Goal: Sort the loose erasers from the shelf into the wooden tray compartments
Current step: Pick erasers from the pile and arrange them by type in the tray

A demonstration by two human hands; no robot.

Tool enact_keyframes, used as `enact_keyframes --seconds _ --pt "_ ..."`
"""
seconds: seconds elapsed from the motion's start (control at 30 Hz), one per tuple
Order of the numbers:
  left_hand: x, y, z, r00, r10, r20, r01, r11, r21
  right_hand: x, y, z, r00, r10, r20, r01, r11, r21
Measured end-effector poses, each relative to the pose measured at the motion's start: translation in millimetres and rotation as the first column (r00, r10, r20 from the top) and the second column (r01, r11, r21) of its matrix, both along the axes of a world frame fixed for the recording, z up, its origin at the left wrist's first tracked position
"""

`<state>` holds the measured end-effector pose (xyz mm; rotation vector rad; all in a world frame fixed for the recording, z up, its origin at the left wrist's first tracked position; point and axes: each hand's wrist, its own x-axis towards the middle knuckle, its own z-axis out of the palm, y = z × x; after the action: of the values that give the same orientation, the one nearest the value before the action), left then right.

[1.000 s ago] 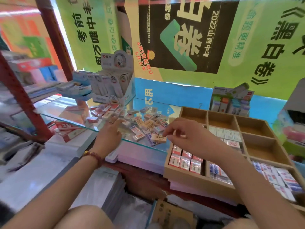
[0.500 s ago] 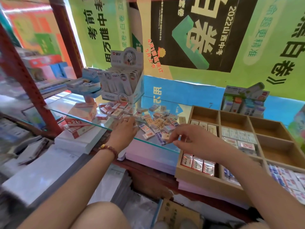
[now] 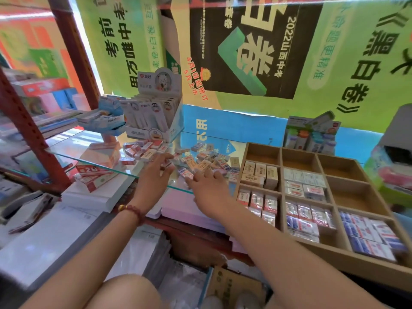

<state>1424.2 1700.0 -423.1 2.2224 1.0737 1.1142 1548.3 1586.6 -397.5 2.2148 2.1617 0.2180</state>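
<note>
The loose erasers [image 3: 201, 163] lie heaped on the glass shelf [image 3: 66, 143], just left of the wooden tray [image 3: 352, 197]. The left hand [image 3: 153, 177] and right hand [image 3: 208, 188] reach into the heap, each grip wide with fingers spread, holding nothing.

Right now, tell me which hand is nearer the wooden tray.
Right. The right hand sits just left of the wooden tray; the left hand is farther left, on the loose erasers.

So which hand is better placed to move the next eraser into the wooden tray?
Right, probably. The right hand rests on the loose erasers nearest the wooden tray; the left hand is farther off, with the right hand between.
</note>
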Motion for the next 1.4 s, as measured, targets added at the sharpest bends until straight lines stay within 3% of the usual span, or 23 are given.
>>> enact_keyframes --seconds 0.27,0.43,0.57,0.63,0.7,0.83,0.9,1.07,1.23,1.4 --pt "-2 -18 24 0.982 0.037 0.186 -0.042 0.999 0.025 -4 6 -3 1.000 0.003 0.014 -0.005 0.985 0.173" --pt "0 -26 31 0.972 0.060 0.225 -0.067 0.998 0.023 -4 6 -7 0.998 0.056 0.032 -0.062 0.980 0.191" --pt "3 -30 31 0.961 0.058 0.270 -0.052 0.998 -0.027 -4 8 -9 0.997 0.065 0.047 -0.076 0.952 0.298" --pt "3 -30 30 0.959 0.066 0.276 -0.058 0.998 -0.037 -1 11 -9 0.995 0.085 -0.048 -0.071 0.967 0.247" --pt "4 -32 33 0.963 0.065 0.262 -0.054 0.997 -0.048 5 11 -3 0.960 0.085 -0.267 -0.018 0.970 0.244" --pt "10 -40 38 0.963 -0.036 0.266 0.040 0.999 -0.010 26 -10 32 0.786 0.120 -0.606 0.108 0.939 0.327" --pt "17 -49 41 0.963 -0.106 0.246 0.115 0.993 -0.020 46 -36 50 0.724 0.104 -0.682 0.157 0.938 0.309" --pt "51 -81 56 0.917 -0.272 0.291 0.327 0.931 -0.160 115 -119 56 0.696 -0.070 -0.715 0.298 0.934 0.199" --pt "90 -113 62 0.867 -0.475 0.147 0.496 0.851 -0.174 149 -174 43 0.647 -0.282 -0.709 0.476 0.875 0.086" --pt "116 -129 56 0.819 -0.570 -0.069 0.556 0.818 -0.147 151 -182 32 0.662 -0.333 -0.672 0.532 0.840 0.109"
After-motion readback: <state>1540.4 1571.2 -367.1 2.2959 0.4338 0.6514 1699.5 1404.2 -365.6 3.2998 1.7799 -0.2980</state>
